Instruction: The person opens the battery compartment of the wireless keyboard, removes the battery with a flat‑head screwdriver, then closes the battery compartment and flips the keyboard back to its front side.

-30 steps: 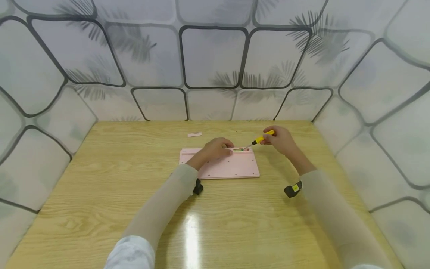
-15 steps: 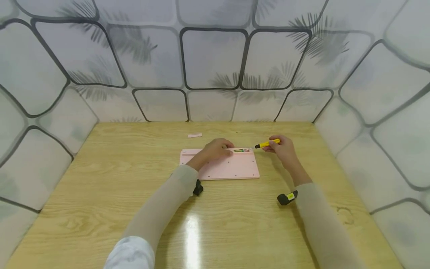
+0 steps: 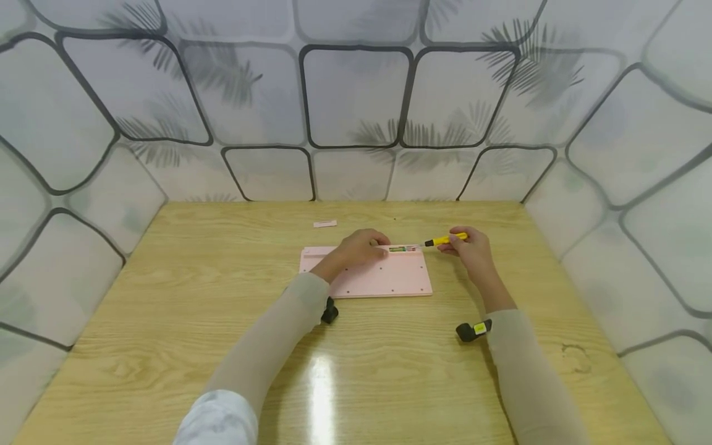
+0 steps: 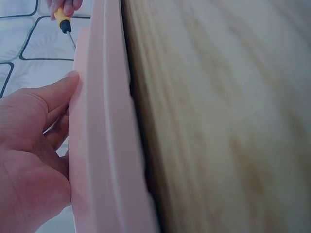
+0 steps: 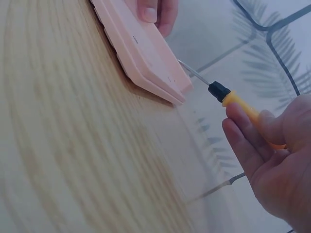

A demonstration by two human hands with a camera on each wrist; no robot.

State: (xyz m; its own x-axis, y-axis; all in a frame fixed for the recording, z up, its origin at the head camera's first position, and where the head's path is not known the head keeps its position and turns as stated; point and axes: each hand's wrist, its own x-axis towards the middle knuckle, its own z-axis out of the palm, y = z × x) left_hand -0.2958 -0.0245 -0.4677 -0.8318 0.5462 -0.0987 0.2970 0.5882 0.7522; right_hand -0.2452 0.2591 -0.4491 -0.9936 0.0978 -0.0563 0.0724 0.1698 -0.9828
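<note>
A pink keyboard (image 3: 389, 279) lies face down on the table, several small screws showing on its back. Near its far right corner is an uncovered battery compartment (image 3: 403, 249) with green and reddish contents, too small to tell apart. My left hand (image 3: 358, 247) grips the far edge just left of this slot; in the left wrist view its thumb (image 4: 70, 80) presses the pink casing. Between its thumb and fingers, my right hand (image 3: 473, 250) holds a yellow screwdriver (image 5: 243, 107) with a black collar. Its metal shaft reaches to the compartment's right end; the tip is hidden in the right wrist view.
A small pink cover (image 3: 325, 224) lies on the wooden table (image 3: 222, 346) behind the keyboard. Patterned cloth walls (image 3: 356, 99) stand at the back and both sides. Each wrist wears a black camera, such as the right wrist camera (image 3: 473, 330).
My right hand has come down and nearer, tilting the screwdriver from steep to almost level at the compartment's right end. The left hand keeps its grip on the keyboard.
</note>
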